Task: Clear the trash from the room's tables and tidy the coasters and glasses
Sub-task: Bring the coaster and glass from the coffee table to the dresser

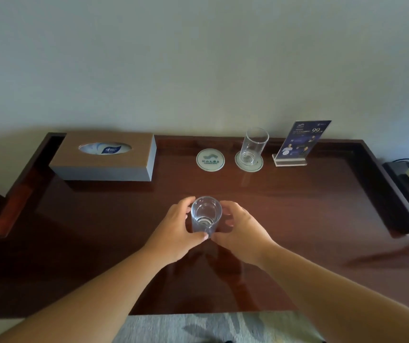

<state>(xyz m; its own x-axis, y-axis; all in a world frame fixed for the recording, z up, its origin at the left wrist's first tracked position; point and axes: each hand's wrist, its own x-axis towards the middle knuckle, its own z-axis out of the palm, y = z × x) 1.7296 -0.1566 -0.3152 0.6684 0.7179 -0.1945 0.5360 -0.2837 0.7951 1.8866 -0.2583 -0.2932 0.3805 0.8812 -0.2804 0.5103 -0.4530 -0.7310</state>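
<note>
Left hand (176,229) wrapped round a clear glass (206,214), thumb on the near side, fingers curled behind the rim. Right hand (243,231) cupped round the opposite side, fingers curled too, thumb low by the base. Glass upright between the two palms, at the middle of a dark wooden table (297,219); whether lifted or standing on it, impossible to tell. Straight beyond the hands, near the wall, a bare round coaster (210,160). Just right of that, a second glass (253,147) standing on its own coaster (259,165). Further right, an upright sign stand (302,141). Beyond and left of the left hand, a tissue box (104,167).
</note>
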